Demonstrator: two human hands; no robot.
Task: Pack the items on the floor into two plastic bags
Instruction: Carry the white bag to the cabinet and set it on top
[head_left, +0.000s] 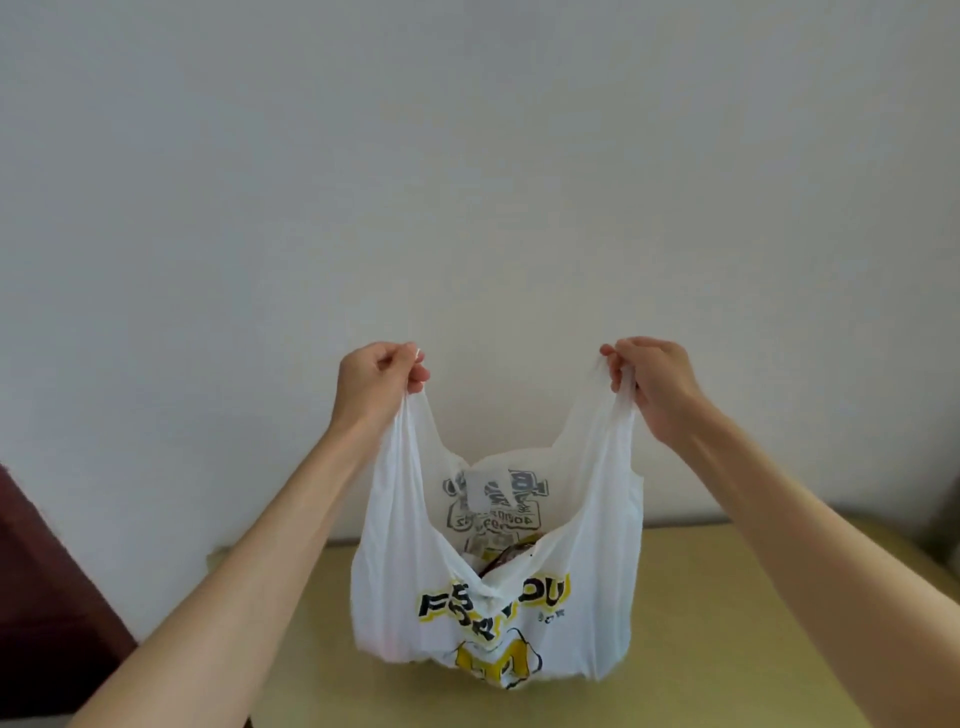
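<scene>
Legible print: plastic bag (498, 597) only.
I read "FOR YOU" on its near side, black on yellow, creased; far-side print shows mirrored, unreadable.

White plastic bag (498, 613) above yellowish floor (727, 623), handles pinched by both hands (382, 382) (652, 387)

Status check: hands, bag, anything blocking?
Left hand and right hand each grip a handle. White plastic bag held up, mouth open, contents mostly hidden. Yellow floor below; nothing blocking in view.

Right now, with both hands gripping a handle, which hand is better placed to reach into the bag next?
Neither clearly: left hand and right hand grip the white printed plastic bag symmetrically, level.
</scene>
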